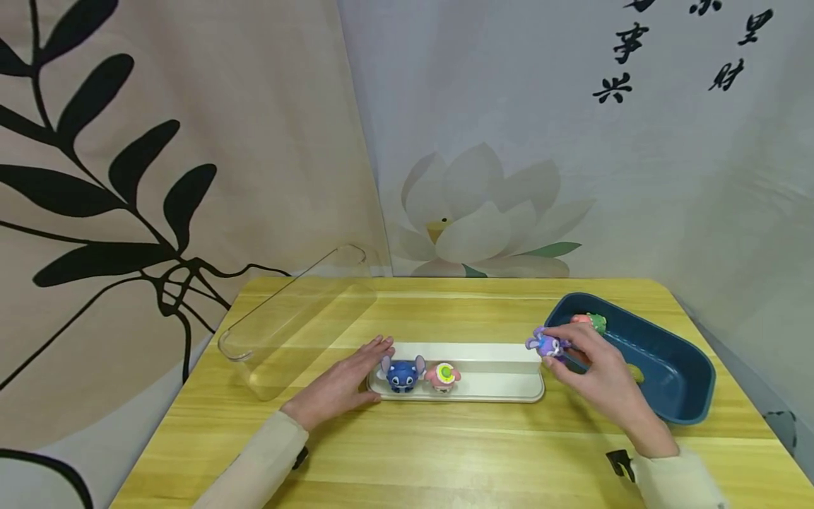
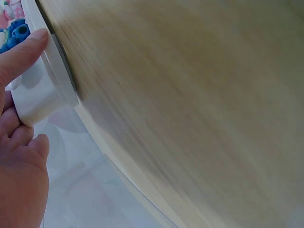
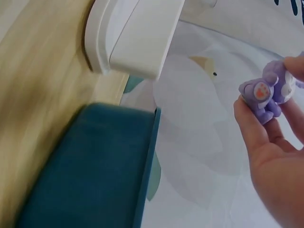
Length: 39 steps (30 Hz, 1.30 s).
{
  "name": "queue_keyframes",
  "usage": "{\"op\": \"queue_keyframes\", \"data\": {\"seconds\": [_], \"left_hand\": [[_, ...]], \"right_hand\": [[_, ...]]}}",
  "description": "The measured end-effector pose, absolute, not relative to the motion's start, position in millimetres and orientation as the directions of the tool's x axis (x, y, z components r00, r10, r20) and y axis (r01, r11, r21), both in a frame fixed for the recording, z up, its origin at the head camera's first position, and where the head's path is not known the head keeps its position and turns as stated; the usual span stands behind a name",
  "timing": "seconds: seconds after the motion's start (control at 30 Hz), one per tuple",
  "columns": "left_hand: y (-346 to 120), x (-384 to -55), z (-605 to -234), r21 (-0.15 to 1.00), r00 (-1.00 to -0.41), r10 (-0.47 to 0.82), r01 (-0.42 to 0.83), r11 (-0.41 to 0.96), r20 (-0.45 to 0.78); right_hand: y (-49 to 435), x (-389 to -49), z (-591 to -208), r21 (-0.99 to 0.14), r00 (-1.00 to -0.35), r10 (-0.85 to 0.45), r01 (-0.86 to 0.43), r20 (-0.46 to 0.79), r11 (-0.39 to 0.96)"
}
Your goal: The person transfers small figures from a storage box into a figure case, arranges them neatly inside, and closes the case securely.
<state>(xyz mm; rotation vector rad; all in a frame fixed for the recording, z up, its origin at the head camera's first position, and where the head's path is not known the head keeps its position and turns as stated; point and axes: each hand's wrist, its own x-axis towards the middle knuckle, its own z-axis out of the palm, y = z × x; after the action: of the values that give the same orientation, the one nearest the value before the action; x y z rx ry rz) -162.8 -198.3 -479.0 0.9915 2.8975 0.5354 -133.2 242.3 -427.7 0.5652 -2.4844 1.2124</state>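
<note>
My right hand [image 1: 598, 378] pinches a purple figurine [image 1: 548, 343] with large ears, held in the air between the right end of the white stepped base [image 1: 496, 385] and the blue bin [image 1: 687, 367]. In the right wrist view an orange paw mark shows on the purple figurine [image 3: 260, 90]. My left hand [image 1: 346, 378] holds the base's left end, thumb at the front edge and fingers around the far side. A blue big-eared figurine [image 1: 403, 376] and a pink one [image 1: 442, 377] with a yellow-and-white top stand side by side on the base's left part.
A clear plastic cover [image 1: 299, 318] lies at the table's back left, behind my left hand. Inside the blue bin are a pink-and-green figurine [image 1: 593, 322] and a yellowish-green thing [image 1: 636, 373], partly behind my right hand. The wooden table [image 1: 445, 452] ends before a printed cloth backdrop.
</note>
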Motion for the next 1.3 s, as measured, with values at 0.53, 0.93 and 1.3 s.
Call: {"op": "queue_keyframes", "data": {"seconds": [0.53, 0.93, 1.3], "left_hand": [[-197.6, -162.6, -479.7, 0.324, -0.796, 0.600, 0.589, 0.740, 0.075], [-197.8, -162.7, -479.4, 0.326, -0.800, 0.596, 0.582, 0.745, 0.066], [-197.6, -162.8, -479.3, 0.326, -0.803, 0.592, 0.577, 0.749, 0.061]], "right_hand": [[210.3, -131.7, -439.7, -0.688, -0.874, -0.233, -0.481, 0.427, 0.544], [196.9, -131.2, -442.4, -0.691, -0.897, -0.232, -0.438, 0.376, 0.576], [184.0, -132.0, -446.2, -0.713, -0.914, -0.251, -0.406, 0.319, 0.572]]}}
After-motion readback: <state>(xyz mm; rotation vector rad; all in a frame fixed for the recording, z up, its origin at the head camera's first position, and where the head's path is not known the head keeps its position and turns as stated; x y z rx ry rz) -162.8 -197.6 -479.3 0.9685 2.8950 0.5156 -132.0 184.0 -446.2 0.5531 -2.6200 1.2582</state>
